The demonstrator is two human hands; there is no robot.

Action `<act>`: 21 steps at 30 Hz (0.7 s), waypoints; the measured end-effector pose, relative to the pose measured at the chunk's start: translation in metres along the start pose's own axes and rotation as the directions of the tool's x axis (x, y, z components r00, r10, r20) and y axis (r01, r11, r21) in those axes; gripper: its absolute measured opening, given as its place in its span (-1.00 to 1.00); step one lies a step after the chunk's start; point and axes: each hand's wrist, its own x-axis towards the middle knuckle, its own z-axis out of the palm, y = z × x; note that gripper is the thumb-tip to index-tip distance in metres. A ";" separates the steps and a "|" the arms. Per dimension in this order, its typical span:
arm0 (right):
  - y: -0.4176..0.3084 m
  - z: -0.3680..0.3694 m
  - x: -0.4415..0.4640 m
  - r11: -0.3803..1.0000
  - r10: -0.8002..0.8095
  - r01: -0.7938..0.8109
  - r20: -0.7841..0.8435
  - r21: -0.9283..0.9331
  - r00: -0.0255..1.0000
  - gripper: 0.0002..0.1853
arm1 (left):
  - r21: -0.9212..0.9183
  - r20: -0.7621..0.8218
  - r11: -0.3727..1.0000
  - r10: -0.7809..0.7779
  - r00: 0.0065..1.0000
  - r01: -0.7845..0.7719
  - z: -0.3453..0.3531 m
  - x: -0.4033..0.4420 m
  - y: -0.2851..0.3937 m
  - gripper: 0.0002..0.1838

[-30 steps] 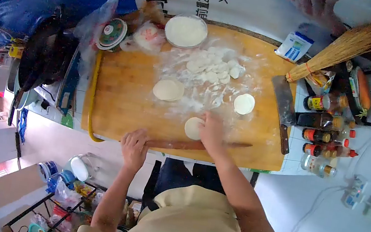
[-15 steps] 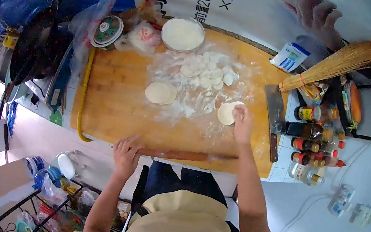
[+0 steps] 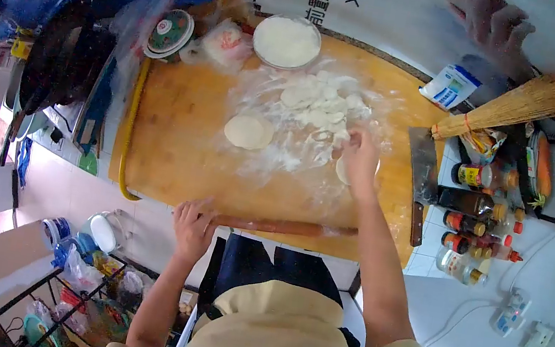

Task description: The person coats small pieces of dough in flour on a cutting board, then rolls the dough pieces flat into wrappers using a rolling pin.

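Note:
My left hand (image 3: 193,224) is closed on the left end of a brown rolling pin (image 3: 276,226), which lies along the near edge of the wooden board (image 3: 172,149). Farther right, my right hand (image 3: 361,156) reaches over the board at the edge of a floury pile of small dough pieces (image 3: 322,100). Its fingers are pressed together, and whatever they hold is too small to name. Beneath that hand a round dough wrapper (image 3: 344,170) shows in part. More flat wrappers (image 3: 248,131) lie overlapping at the board's middle left.
A bowl of flour (image 3: 286,42) stands at the far edge, beside plastic bags (image 3: 226,45) and a lidded tin (image 3: 170,34). On the right are a cleaver (image 3: 423,169), a straw brush (image 3: 520,107) and several bottles (image 3: 469,202). A wok (image 3: 51,68) is at left.
My right hand has gone from the wrapper near the rolling pin to the right-hand wrappers, then up to the pile's edge. The near wrapper has moved right. My left hand stays on the pin.

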 end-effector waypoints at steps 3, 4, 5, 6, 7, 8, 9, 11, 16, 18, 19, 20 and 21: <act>0.005 0.008 -0.047 0.987 0.036 -0.063 0.186 0.145 0.982 -0.65 | 0.007 0.016 1.000 -0.015 1.000 0.015 0.002 -0.001 -0.002 -0.79; 0.005 0.011 -0.057 0.970 0.004 -0.078 0.305 0.232 0.952 -0.67 | -0.008 0.025 1.000 -0.015 1.000 0.016 0.001 0.000 -0.002 -0.79; 0.005 0.014 -0.062 0.970 0.005 -0.080 0.307 0.231 0.952 -0.67 | -0.008 0.027 1.000 -0.018 0.999 0.018 0.001 0.002 -0.002 -0.79; 0.005 0.016 -0.067 0.964 -0.032 -0.037 0.253 0.262 0.967 -0.68 | -0.036 0.044 0.999 -0.011 0.999 0.013 0.001 0.003 -0.003 -0.79; 0.005 0.018 -0.069 0.957 -0.067 0.008 0.194 0.291 0.979 -0.70 | -0.063 0.059 0.998 -0.003 0.998 0.006 0.001 0.005 -0.003 -0.79; 0.006 0.019 -0.067 0.956 -0.067 0.008 0.193 0.292 0.979 -0.70 | -0.063 0.060 0.998 -0.001 0.998 0.005 0.001 0.006 -0.003 -0.79; 0.007 0.020 -0.062 0.980 -0.095 0.076 0.099 0.183 0.991 -0.71 | -0.064 0.055 0.998 0.009 0.998 -0.005 0.000 0.008 -0.002 -0.80; 0.009 0.019 -0.056 0.989 -0.131 0.131 0.003 0.066 0.991 -0.73 | -0.067 0.050 0.998 0.025 0.998 -0.022 0.000 0.010 -0.002 -0.80; -0.006 0.004 -0.061 0.922 -0.320 0.337 0.117 -0.192 0.940 -0.65 | -0.055 0.039 0.997 0.048 0.998 -0.046 0.000 0.012 -0.001 -0.82; -0.005 0.007 -0.067 0.935 -0.256 0.275 0.110 -0.224 0.960 -0.69 | -0.064 0.043 0.997 0.049 0.998 -0.046 -0.001 0.013 -0.001 -0.82; -0.005 0.008 -0.070 0.944 -0.190 0.211 0.102 -0.255 0.976 -0.72 | -0.072 0.047 0.996 0.050 0.998 -0.046 -0.001 0.012 -0.002 -0.82; -0.005 0.011 -0.073 0.943 -0.192 0.212 0.102 -0.254 0.976 -0.72 | -0.071 0.046 0.996 0.048 0.998 -0.045 -0.001 0.012 -0.004 -0.82; -0.006 0.014 -0.078 0.997 -0.067 0.070 0.068 -0.036 0.995 -0.74 | -0.066 0.046 0.997 0.051 0.998 -0.047 -0.001 0.010 -0.005 -0.82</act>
